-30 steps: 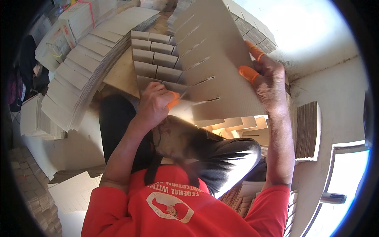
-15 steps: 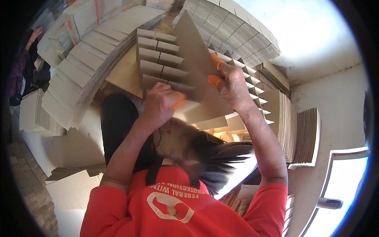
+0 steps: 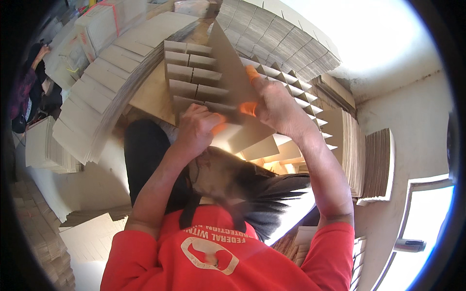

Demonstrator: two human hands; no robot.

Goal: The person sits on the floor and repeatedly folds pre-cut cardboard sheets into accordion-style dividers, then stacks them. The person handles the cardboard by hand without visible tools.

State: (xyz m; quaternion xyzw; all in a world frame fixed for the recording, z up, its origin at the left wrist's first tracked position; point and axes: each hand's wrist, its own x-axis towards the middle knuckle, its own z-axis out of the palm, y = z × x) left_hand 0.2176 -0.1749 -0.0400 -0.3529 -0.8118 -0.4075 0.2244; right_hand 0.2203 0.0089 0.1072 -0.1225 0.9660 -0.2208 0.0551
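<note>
In front of me stands a grid of slotted cardboard strips, a box partition (image 3: 206,77), with its cells facing up. A long, plain cardboard strip (image 3: 224,53) slants across it, and my right hand (image 3: 281,106) grips this strip from the right side. Orange finger covers sit on that hand's thumb and a finger. My left hand (image 3: 196,128) is closed at the partition's near left corner, its thumb also covered in orange. What its fingertips pinch is partly hidden, but they are on the partition's edge. The strip's lower edge is hidden among the cells.
A long fanned row of slotted cardboard sheets (image 3: 111,72) curves along the left. Stacked cardboard strips (image 3: 276,36) stand behind the partition, with more stacks (image 3: 378,165) by the right wall. My bent legs lie close below. Another person's arm (image 3: 39,58) shows at far left.
My right hand and the slanting strip have moved a little left and lower into the partition. My left hand stays nearly in place. The whole view has shifted slightly.
</note>
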